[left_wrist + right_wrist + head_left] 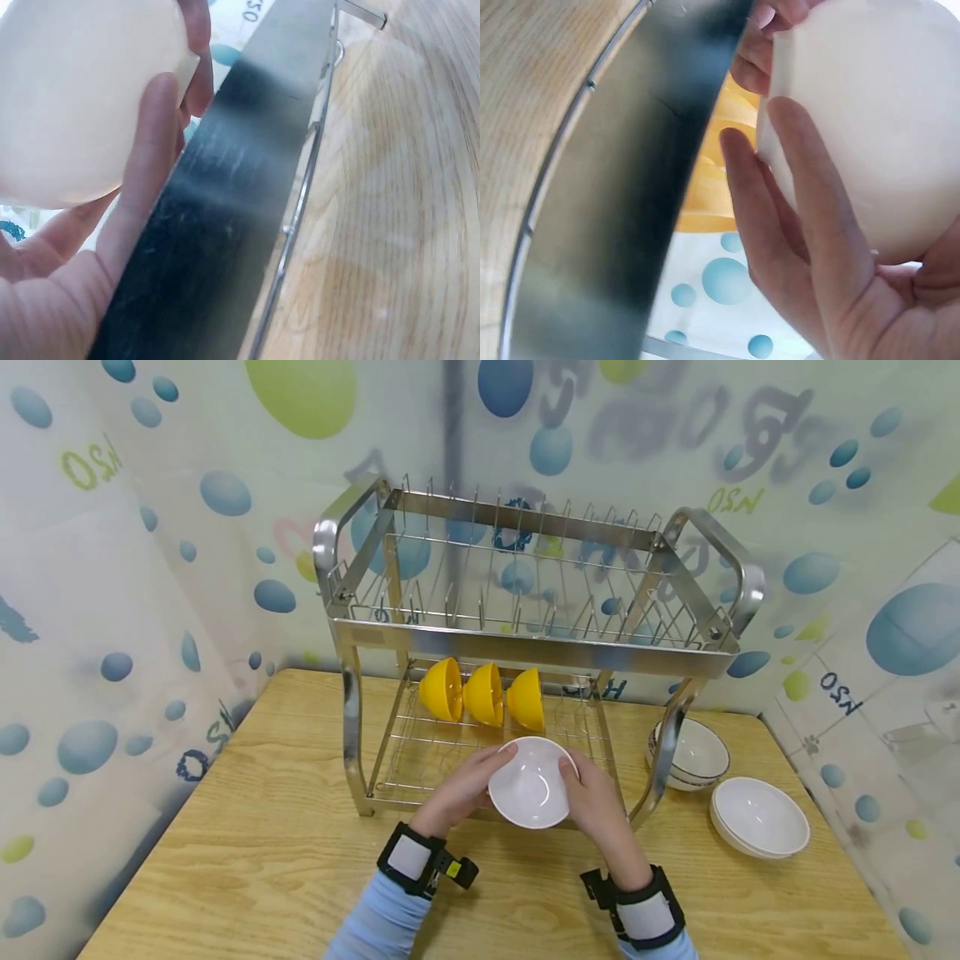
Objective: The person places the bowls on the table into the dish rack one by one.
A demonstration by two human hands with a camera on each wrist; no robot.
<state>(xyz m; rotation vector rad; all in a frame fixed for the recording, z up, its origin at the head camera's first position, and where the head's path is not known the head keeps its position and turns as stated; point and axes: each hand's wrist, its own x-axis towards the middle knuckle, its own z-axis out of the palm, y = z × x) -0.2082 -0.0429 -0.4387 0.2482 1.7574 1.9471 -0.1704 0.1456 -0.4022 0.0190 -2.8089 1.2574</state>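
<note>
A white bowl (531,783) is held between both hands at the front of the rack, its inside turned toward the head camera. My left hand (467,783) grips its left side with the thumb on the rim, and my right hand (594,795) grips the right side likewise. In the wrist views, fingers (817,187) lie against the underside of the bowl. Behind it, on the lower tier of the metal dish rack (525,645), three yellow bowls (483,695) stand on edge in a row.
On the right of the table (285,827) sit patterned-rim white bowls (697,752), partly behind the rack's leg, and a stack of plain white bowls (761,817). The rack's upper tier has upright wire dividers (517,610). A printed curtain (225,568) hangs behind.
</note>
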